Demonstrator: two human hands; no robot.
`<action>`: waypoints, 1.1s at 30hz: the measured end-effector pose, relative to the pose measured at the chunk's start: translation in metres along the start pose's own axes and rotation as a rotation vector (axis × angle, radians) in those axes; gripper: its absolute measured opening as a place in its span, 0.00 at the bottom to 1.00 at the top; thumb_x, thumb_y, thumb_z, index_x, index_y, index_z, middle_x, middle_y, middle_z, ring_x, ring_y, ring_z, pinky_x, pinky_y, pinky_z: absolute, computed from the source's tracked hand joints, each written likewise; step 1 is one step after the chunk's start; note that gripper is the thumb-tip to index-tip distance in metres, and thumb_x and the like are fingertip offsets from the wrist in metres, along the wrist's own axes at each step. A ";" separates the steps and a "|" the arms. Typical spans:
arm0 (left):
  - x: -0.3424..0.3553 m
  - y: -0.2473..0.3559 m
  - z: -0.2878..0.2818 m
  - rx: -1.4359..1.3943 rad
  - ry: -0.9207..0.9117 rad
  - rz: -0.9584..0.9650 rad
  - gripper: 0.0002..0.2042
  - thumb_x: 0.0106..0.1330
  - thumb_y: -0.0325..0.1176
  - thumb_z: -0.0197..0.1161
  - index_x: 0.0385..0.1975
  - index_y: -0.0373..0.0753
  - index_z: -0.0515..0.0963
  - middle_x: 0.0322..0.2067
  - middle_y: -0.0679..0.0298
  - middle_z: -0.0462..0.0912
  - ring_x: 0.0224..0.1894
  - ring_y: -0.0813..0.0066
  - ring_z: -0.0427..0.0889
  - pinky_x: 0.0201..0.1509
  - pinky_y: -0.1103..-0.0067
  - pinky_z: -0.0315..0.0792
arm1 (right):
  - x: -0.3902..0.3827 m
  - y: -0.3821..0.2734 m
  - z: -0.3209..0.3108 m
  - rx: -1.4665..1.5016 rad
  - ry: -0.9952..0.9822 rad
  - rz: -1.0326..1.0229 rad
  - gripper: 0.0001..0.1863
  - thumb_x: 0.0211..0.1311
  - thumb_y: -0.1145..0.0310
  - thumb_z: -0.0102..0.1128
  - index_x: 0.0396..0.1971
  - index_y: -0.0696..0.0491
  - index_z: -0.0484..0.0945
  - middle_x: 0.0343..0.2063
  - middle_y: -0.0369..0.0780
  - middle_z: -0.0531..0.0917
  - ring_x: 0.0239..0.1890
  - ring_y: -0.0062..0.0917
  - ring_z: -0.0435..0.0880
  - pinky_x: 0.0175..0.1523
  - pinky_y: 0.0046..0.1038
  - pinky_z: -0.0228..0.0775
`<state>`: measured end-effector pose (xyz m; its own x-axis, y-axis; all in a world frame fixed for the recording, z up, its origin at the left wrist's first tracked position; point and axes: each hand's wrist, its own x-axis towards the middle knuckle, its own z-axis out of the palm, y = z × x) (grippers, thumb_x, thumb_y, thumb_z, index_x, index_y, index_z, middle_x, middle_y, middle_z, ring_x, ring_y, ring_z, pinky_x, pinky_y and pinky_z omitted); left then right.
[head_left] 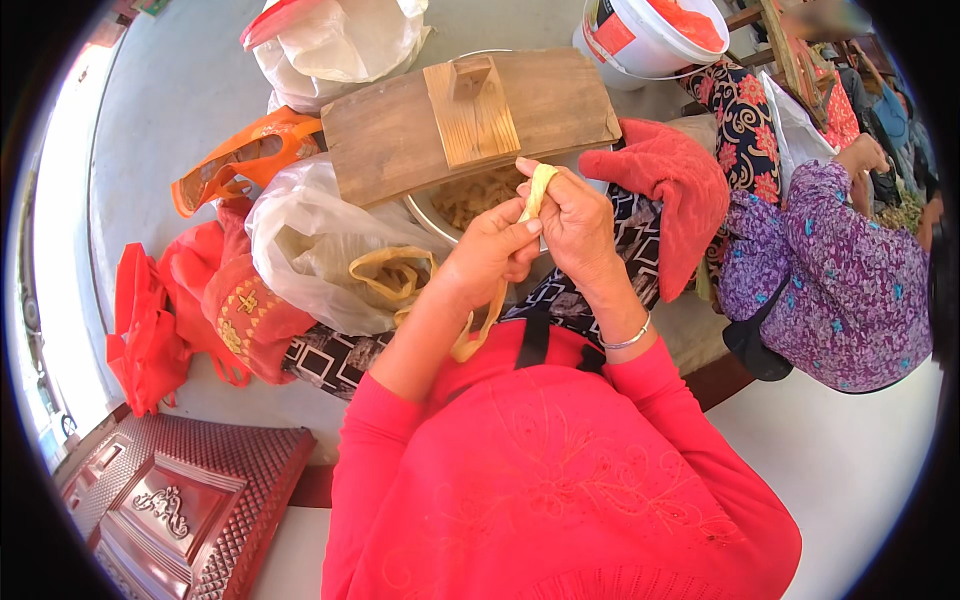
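Note:
Both hands meet in front of me over a pale yellow, flat strip (541, 187), whose kind I cannot make out. My right hand (578, 222) pinches it, with the strip looped over the fingers. Just to its left, my left hand (490, 250) grips the lower part between thumb and fingers. A long tail of similar strip (478, 335) hangs below the left hand. More yellow strip lies across a clear plastic bag (310, 250) on my lap. Behind the hands, a metal basin (425, 215) holds a tan, shredded-looking mass, partly covered by a wooden board (380, 135) with a raised block.
At the left lie an orange bag (245, 160) and red bags (140, 330). A white sack (340, 50) and white bucket (655, 40) stand at the back. A red cloth (680, 190) drapes my right knee. A person in purple (850, 280) sits at right. A dark red panel (180, 510) lies lower left.

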<state>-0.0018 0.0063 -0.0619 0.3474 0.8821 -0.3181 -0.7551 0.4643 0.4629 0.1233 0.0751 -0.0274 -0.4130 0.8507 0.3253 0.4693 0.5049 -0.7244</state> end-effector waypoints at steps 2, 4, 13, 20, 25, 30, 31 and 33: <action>0.001 -0.006 -0.012 -0.050 -0.018 -0.042 0.06 0.69 0.33 0.58 0.41 0.43 0.73 0.19 0.74 0.65 0.19 0.87 0.61 0.20 0.87 0.55 | -0.001 0.000 -0.002 -0.003 -0.039 0.013 0.08 0.54 0.72 0.62 0.34 0.49 0.84 0.28 0.37 0.84 0.26 0.31 0.84 0.29 0.30 0.72; -0.002 -0.005 -0.014 0.513 0.124 0.174 0.05 0.68 0.33 0.59 0.38 0.40 0.74 0.19 0.71 0.66 0.21 0.85 0.64 0.21 0.83 0.59 | -0.004 0.007 -0.006 -0.064 -0.131 -0.012 0.05 0.54 0.72 0.62 0.31 0.50 0.84 0.28 0.38 0.84 0.26 0.32 0.83 0.29 0.31 0.71; -0.019 -0.007 -0.001 1.601 0.434 0.962 0.13 0.59 0.26 0.60 0.45 0.37 0.77 0.37 0.56 0.81 0.35 0.57 0.79 0.36 0.69 0.74 | -0.039 0.025 0.010 1.046 -0.443 0.839 0.15 0.68 0.62 0.56 0.40 0.60 0.80 0.36 0.33 0.83 0.33 0.20 0.80 0.41 0.23 0.73; -0.029 0.005 0.026 1.313 0.420 0.714 0.12 0.61 0.26 0.61 0.44 0.31 0.75 0.39 0.52 0.80 0.40 0.49 0.78 0.43 0.67 0.73 | -0.034 0.009 0.009 0.816 -0.391 0.576 0.09 0.59 0.78 0.53 0.36 0.59 0.81 0.43 0.40 0.80 0.48 0.27 0.77 0.55 0.27 0.68; -0.006 0.003 0.007 1.121 0.552 0.575 0.09 0.66 0.31 0.57 0.39 0.31 0.74 0.32 0.57 0.79 0.33 0.61 0.79 0.37 0.72 0.73 | -0.023 0.000 0.015 0.252 -0.106 0.042 0.04 0.54 0.81 0.59 0.30 0.61 0.80 0.42 0.43 0.77 0.46 0.33 0.74 0.50 0.28 0.68; -0.018 -0.006 -0.001 0.256 0.498 0.165 0.08 0.71 0.33 0.54 0.36 0.36 0.76 0.25 0.68 0.75 0.22 0.84 0.72 0.28 0.86 0.69 | -0.015 0.004 0.017 0.195 0.071 -0.037 0.03 0.52 0.81 0.61 0.28 0.60 0.79 0.40 0.43 0.76 0.44 0.33 0.75 0.49 0.28 0.68; -0.029 -0.013 -0.002 0.268 0.508 0.148 0.07 0.71 0.32 0.54 0.36 0.36 0.76 0.25 0.68 0.75 0.23 0.85 0.71 0.29 0.86 0.68 | -0.013 0.006 0.016 0.214 0.122 -0.005 0.03 0.51 0.81 0.62 0.27 0.59 0.79 0.39 0.44 0.77 0.43 0.35 0.75 0.49 0.29 0.68; -0.052 -0.030 -0.011 0.290 0.536 0.120 0.06 0.70 0.30 0.54 0.35 0.37 0.77 0.25 0.68 0.75 0.23 0.86 0.70 0.29 0.87 0.68 | -0.009 0.014 0.007 0.346 0.114 0.032 0.02 0.58 0.77 0.60 0.28 0.59 0.80 0.41 0.41 0.78 0.41 0.28 0.75 0.48 0.25 0.67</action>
<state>-0.0036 -0.0546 -0.0683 -0.1146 0.8020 -0.5863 -0.5634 0.4336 0.7033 0.1280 0.0734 -0.0453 -0.3035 0.8861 0.3502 0.1810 0.4145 -0.8919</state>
